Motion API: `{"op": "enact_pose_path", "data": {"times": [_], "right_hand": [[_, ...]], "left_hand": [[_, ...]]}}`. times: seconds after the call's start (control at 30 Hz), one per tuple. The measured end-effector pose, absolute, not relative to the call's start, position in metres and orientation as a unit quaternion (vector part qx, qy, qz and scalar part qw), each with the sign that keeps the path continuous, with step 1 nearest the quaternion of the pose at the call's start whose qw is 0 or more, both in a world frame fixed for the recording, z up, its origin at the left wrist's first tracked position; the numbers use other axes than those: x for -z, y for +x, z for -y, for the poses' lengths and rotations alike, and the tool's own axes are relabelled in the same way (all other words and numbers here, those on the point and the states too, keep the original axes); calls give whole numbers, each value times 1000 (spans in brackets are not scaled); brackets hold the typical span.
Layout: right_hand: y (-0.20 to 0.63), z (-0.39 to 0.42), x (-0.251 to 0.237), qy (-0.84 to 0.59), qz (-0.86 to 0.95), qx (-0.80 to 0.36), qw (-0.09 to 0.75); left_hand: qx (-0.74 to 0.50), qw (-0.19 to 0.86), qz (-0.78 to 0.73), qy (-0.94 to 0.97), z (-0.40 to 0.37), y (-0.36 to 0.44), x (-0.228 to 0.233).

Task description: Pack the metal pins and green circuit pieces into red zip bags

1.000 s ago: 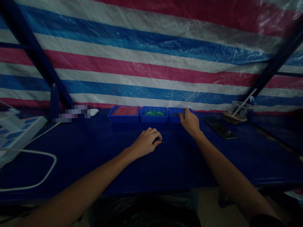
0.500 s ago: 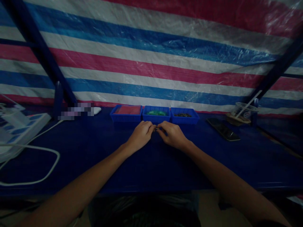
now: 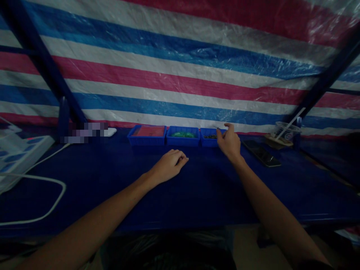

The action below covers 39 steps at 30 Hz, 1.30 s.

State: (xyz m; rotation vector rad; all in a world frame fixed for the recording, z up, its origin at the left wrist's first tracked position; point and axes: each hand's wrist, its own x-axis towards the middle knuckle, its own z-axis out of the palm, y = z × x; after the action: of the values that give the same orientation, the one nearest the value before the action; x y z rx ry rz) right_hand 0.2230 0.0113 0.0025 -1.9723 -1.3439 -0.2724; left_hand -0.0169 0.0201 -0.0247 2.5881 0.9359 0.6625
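Note:
Three small blue trays stand in a row at the back of the dark blue table point(image 3: 197, 187): the left tray point(image 3: 146, 140) holds red pieces, the middle tray point(image 3: 182, 141) green pieces, the right tray point(image 3: 207, 141) small dark metal parts. My right hand point(image 3: 230, 142) hovers over the right tray, thumb and forefinger pinched on a thin small metal pin point(image 3: 216, 128). My left hand point(image 3: 170, 165) rests on the table in front of the middle tray. Its fingers are curled in, and nothing shows in them.
A dark phone point(image 3: 261, 153) lies right of the trays, with a clear cup and straw point(image 3: 285, 131) behind it. A white power strip point(image 3: 17, 157) and looping white cable point(image 3: 45, 183) sit at the left. A striped tarp point(image 3: 180, 75) hangs behind.
Half a second ago both hands met at the table's middle over a small piece. My right hand has since moved back to the right tray; my left hand stayed and curled shut.

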Motion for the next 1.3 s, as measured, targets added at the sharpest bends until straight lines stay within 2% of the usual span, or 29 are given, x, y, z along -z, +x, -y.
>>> {"op": "enact_pose_path", "data": {"times": [0.1, 0.17, 0.27, 0.4, 0.57, 0.63, 0.7, 0.83, 0.97, 1.17, 1.3], "right_hand": [[222, -21, 14, -774, 573, 28, 266], [214, -25, 23, -750, 619, -8, 232], [206, -28, 27, -732, 641, -12, 229], [219, -22, 18, -769, 593, 36, 236], [268, -12, 10, -853, 481, 38, 201], [288, -13, 14, -869, 443, 4, 220], [301, -16, 20, -871, 403, -33, 279], [306, -24, 33, -857, 359, -68, 362], [293, -25, 31, -851, 354, -47, 385], [270, -22, 21, -758, 418, 0, 501], [257, -23, 21, -728, 459, -5, 510]], "left_hand": [[-252, 146, -307, 906, -26, -15, 30], [-270, 126, -312, 902, -35, -6, 30], [-289, 94, -334, 892, -54, 19, 29], [-282, 69, -365, 885, -67, 52, 30], [-272, 38, -416, 867, -56, 39, 29], [-269, 31, -428, 862, -51, 24, 29], [-271, 35, -427, 862, -50, 12, 31], [-260, 91, -467, 840, -56, 2, 36], [-246, 135, -483, 830, -66, -1, 31], [-332, 102, -392, 852, -65, -6, 14], [-351, 81, -365, 858, -59, -7, 6]]}}
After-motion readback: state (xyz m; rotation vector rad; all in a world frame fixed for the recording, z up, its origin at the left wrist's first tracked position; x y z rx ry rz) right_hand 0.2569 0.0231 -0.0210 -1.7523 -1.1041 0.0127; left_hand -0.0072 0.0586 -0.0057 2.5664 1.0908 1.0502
